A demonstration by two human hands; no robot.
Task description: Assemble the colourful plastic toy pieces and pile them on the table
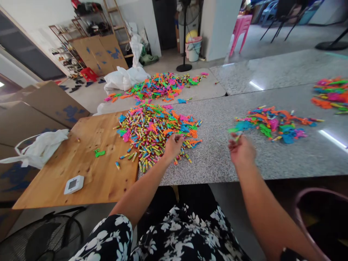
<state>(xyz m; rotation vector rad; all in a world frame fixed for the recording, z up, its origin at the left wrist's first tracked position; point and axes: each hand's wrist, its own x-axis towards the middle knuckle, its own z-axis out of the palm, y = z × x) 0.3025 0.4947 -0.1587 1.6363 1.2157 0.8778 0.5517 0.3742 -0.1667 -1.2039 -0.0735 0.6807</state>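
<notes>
A big heap of small, bright-wrapped tubes (150, 141) mixed with coloured plastic toy guns lies across the wooden board and the speckled stone table. At the heap's right edge is my left hand (174, 145), its fingers curled together; whatever they may hold is hidden. My right hand (241, 148), smeared by motion, is left of a smaller pile of toy guns (276, 123). Its fingers pinch a small pale-green tube (238, 137). Just beyond those fingertips is a blurred green and blue toy gun (243, 126); I cannot tell whether the hand touches it.
The wooden board (92, 181) bears a white digital timer (74, 184), a green toy gun (99, 153) and a white plastic bag (45, 146). More piles (163, 85) lie at the back and far right. A bin (320, 217) stands lower right, a fan (43, 235) lower left.
</notes>
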